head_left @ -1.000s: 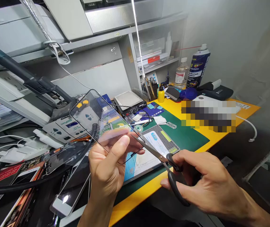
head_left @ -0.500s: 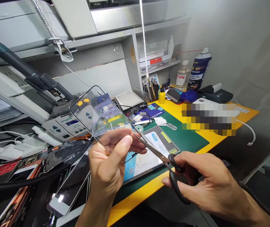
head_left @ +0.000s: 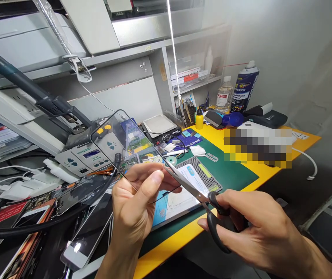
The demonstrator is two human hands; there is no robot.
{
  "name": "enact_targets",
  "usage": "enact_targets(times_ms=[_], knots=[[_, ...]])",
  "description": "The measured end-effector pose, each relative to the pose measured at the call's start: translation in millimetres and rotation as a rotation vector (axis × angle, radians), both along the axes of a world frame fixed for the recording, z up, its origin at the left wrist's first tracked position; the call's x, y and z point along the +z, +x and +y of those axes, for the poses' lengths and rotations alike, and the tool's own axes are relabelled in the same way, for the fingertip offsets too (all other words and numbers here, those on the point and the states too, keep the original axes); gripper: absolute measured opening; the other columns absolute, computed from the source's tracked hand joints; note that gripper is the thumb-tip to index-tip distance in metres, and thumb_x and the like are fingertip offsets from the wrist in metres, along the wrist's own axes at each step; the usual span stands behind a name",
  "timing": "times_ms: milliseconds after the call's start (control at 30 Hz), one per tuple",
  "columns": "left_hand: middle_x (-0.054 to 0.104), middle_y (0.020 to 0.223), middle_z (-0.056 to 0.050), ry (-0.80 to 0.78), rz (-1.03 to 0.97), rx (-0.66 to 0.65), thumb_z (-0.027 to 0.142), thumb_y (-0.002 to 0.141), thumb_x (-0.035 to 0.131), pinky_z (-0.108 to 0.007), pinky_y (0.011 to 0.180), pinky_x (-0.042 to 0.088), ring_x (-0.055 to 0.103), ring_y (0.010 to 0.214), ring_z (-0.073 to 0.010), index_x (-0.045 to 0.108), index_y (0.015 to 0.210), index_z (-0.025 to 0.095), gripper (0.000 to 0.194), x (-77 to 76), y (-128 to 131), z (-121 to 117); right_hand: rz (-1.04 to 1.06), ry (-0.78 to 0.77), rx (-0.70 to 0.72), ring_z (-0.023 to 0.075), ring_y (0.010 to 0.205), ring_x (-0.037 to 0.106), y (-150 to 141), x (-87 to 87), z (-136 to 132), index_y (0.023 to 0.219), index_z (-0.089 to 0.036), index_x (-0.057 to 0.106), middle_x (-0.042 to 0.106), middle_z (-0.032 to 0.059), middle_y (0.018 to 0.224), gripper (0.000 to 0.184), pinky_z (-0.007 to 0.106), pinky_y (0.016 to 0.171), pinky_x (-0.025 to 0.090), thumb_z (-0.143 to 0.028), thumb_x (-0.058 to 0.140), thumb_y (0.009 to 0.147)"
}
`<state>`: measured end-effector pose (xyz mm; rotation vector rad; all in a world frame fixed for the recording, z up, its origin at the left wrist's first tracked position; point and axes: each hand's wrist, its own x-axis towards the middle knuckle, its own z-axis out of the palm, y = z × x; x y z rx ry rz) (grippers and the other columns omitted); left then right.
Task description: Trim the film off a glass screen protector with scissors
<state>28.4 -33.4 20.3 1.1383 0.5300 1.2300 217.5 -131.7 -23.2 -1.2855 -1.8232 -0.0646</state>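
Observation:
My left hand [head_left: 137, 205] pinches a clear phone-screen glass panel [head_left: 119, 143] with a thin black border, holding it up tilted above the bench. My right hand [head_left: 253, 232] grips black-handled scissors [head_left: 203, 205] with fingers through the loops. The metal blades point left and up, and their tips meet the panel's lower right edge beside my left fingertips. Under both hands lies a green mat [head_left: 230, 170] on a yellow table [head_left: 270, 170].
Phones and screens [head_left: 78, 236] are piled at the lower left among cables. A grey control unit [head_left: 87, 155], a hot plate [head_left: 158, 126], a blue spray can [head_left: 244, 85], a clear bottle [head_left: 222, 93] and a small yellow bottle [head_left: 199, 118] stand behind. A dark arm [head_left: 38, 99] crosses the left.
The view shifted slightly. The panel and scissors stay together, with the blades still at the panel's edge. Both hands keep their grips.

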Motion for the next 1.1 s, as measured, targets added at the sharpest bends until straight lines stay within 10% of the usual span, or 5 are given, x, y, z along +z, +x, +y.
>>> enact_targets(times_ms=[1100], knots=[[0.080,0.076,-0.004,-0.095,-0.002,0.046,0.016,0.081,0.074,-0.024,0.063,0.063,0.075,0.064,-0.0171,0.080,0.083,0.017,0.006,1.7,10.8,-9.1,-0.058,0.056,-0.063,0.0082,0.046,0.040,0.9,3.2,-3.5,0.077,-0.021,0.050,0.041,-0.0080,0.058,0.025,0.025,0.046,0.032,-0.025,0.075,0.079]])
